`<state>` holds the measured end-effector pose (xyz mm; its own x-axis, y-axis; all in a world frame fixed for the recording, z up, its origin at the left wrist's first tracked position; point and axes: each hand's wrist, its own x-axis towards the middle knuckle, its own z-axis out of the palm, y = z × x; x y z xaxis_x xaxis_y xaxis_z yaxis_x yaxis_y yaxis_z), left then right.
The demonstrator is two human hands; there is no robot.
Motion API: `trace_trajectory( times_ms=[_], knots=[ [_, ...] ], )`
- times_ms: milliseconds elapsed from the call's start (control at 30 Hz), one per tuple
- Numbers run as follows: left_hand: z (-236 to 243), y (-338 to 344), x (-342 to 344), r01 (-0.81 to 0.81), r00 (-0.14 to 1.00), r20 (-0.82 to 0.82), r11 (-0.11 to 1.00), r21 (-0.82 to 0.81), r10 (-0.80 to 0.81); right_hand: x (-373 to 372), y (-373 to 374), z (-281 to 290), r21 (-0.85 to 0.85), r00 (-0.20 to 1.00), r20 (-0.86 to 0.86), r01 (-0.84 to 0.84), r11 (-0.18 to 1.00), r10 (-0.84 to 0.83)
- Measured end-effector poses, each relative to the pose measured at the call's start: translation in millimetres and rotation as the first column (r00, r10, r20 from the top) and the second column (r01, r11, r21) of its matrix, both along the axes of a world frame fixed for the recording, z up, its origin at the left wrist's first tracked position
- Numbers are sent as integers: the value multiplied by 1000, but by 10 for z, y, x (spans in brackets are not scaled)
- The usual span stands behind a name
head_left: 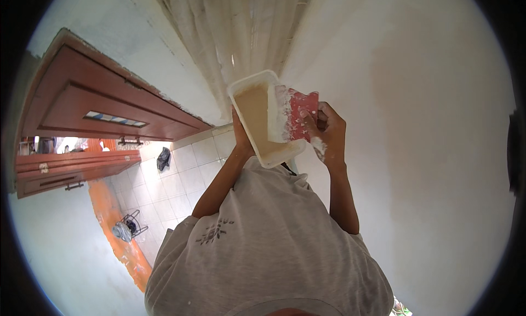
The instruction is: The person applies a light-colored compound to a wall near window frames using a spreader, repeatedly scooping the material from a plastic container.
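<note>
my left hand (243,138) grasps the white tray (257,79) along its left side; the palm shows, but the fingers go behind, so i can't quite tell how they sit underneath. the tray is raised in front of my chest, with beige paste (253,116) in it. my right hand (332,131) pinches a red scraper (303,114) between thumb and fingers, its blade side pointing left at the tray's right side and smeared white. white smears mark that hand too. a pale wall (449,151) stands to my right, a reddish-brown door (60,107) to my left, above the tiled floor (186,158).
</note>
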<state>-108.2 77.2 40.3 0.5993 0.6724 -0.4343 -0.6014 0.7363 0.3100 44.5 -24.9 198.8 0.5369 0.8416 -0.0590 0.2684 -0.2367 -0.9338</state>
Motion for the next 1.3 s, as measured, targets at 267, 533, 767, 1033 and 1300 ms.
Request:
trace_trajectory(
  times_ms=[267,533,767,1033,1300],
  knots=[
    [-710,235,285,155,987,-1,934,322,-163,158,-83,-354,263,539,-835,203,943,116],
    [-122,662,265,45,993,88,943,329,-78,974,857,469,687,667,-624,220,693,407],
    [-207,880,-93,-65,997,53,955,291,52,1908,2520,3537,995,982,48,-64,81,184],
    [-59,823,-92,-106,994,25,962,250,103,1933,3432,5661,859,-173,453,-178,480,-874],
    [-173,757,-322,-157,987,2,955,250,162,1114,3382,3914,631,-134,483,-631,451,-865]
  ],
)
